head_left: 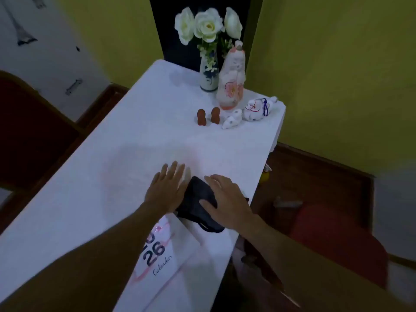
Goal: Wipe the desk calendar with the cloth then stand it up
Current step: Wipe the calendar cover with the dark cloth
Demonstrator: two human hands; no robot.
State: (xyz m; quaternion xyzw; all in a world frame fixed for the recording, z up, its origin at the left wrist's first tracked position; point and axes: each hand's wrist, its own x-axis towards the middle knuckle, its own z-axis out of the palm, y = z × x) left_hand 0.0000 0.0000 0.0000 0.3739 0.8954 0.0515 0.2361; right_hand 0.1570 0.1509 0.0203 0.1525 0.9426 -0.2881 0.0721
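The white desk calendar [167,255] lies flat near the table's front right edge, with "26 Calendar" printed on it; my left forearm hides its left part. A dark folded cloth [198,203] rests on the calendar's far end. My right hand [225,199] lies on top of the cloth, thumb and fingers closed around it. My left hand [167,188] is flat on the tablecloth just left of the cloth, fingers spread, holding nothing.
A white tablecloth [135,136] covers the table. At the far right corner stand a vase of white flowers [209,75], a tall ceramic figurine [231,86], two small brown figures [208,115] and small white animal figurines [258,108]. A red chair [337,242] sits to the right, below.
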